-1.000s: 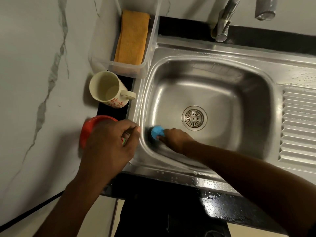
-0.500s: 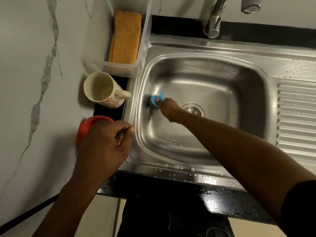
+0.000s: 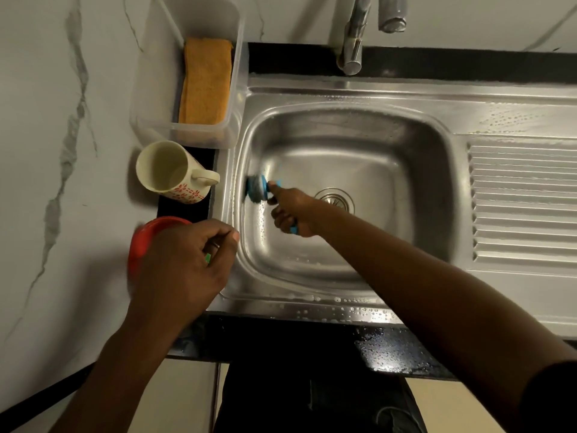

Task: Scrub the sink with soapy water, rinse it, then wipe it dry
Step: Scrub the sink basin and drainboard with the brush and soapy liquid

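Scrubbing is the step in hand: the brush (image 3: pixel 256 189) sits low in the sink (image 3: pixel 359 157), its scouring head against the basin's left wall. Its long axis runs from the head back and right along the blue handle (so it points left). The right hand (image 3: pixel 288 210) wraps the handle. Next, I judge, come firm strokes over the other walls, then rinsing. The left hand (image 3: pixel 184 264), above a red bowl (image 3: pixel 140 242), curls round a small thing I cannot name.

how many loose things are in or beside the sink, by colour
orange: 1, cloth
cream: 1, mug
red: 1, bowl
blue: 1, scrub brush
clear: 1, plastic tub
total: 5
not counted: the small item the left hand pinches, mostly hidden
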Tool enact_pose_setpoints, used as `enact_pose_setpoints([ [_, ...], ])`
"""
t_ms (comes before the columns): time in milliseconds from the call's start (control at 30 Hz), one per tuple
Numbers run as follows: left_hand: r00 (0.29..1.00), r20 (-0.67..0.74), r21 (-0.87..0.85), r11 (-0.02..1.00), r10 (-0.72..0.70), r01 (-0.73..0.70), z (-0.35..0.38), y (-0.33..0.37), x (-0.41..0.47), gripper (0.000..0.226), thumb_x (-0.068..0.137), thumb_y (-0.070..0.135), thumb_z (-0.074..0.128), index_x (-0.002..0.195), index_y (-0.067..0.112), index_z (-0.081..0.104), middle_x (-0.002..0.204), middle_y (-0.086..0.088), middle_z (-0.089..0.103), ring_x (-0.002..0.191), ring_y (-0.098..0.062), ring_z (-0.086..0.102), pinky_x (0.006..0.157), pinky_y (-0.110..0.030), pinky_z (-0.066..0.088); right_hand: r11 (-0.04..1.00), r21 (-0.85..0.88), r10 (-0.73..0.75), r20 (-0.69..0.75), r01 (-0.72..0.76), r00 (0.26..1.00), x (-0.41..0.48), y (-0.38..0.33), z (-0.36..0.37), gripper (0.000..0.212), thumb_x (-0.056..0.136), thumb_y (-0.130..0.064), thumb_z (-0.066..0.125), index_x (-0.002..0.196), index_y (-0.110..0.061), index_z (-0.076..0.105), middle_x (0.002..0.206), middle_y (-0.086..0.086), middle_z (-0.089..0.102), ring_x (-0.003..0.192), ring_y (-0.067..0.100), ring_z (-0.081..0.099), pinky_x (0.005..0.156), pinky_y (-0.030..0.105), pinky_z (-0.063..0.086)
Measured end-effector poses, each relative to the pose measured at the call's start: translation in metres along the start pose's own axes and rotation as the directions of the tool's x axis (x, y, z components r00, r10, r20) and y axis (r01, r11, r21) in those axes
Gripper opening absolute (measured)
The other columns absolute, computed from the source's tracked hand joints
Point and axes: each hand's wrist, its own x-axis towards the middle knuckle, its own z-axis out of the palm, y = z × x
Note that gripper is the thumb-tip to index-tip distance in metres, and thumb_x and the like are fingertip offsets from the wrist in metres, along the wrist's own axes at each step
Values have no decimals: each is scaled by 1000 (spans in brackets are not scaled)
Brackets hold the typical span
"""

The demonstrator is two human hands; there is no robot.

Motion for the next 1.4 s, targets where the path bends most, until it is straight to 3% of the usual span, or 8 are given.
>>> enact_pose_setpoints([
  [200,999,37,-6,1000,-31,31,10,-3,-7,10,98,32,69,95,27,77,70,15,65,67,-8,63,62,-30,54,908,-366,264,127,-202,956,-27,61,-9,42,106,-57,44,94,-17,47,56,-4,31,38,7,24,37,14,21],
  [333,995,92,-23,999,-45,47,14,-3,-6,15,98,36,66,102,26,77,78,15,70,74,-6,66,67,-23,54,626,-777,278,144,-66,950,-32,28,-27,46,105,-57,48,95,-13,54,56,-3,40,42,11,31,39,18,27],
  [500,998,41,-36,998,-48,49,7,0,-4,11,97,32,69,97,26,78,68,14,67,70,-9,66,61,-30,56,308,-950,286,48,-44,957,4,36,-28,46,110,-49,41,88,-10,49,65,1,41,48,12,33,43,24,30],
  [733,998,6,-40,998,-55,55,7,-9,-5,10,96,30,71,97,24,78,73,10,69,67,-10,66,64,-41,59,424,-887,19,210,182,978,26,48,-22,42,109,-36,51,121,3,56,71,4,51,45,11,41,36,18,35],
  [867,996,43,-71,994,-77,80,13,-8,-5,9,97,31,70,94,26,77,67,12,66,66,-10,64,60,-34,55,400,-913,190,173,85,966,1,32,-60,31,107,-46,54,121,-20,66,67,-2,48,47,10,36,39,19,28],
  [1000,995,35,-71,993,-88,90,14,-8,-5,9,97,31,70,94,27,77,70,12,68,67,-8,65,62,-34,57,327,-943,356,64,-60,932,1,33,-99,46,102,-46,62,128,-9,65,68,-4,50,48,8,36,39,20,29],
  [1233,997,47,-58,996,-66,69,16,-5,-3,9,97,31,70,98,27,77,76,17,69,75,-6,67,68,-35,59,566,-821,69,132,71,989,38,47,-31,48,102,-36,65,116,9,68,75,6,58,52,12,44,44,23,36],
  [1400,996,59,-70,995,-66,70,18,-5,-2,10,98,34,68,96,28,76,76,17,70,74,-6,69,68,-37,60,416,-908,187,131,42,973,-2,37,-82,34,100,-39,64,95,-7,73,66,-1,55,46,10,39,41,20,31],
])
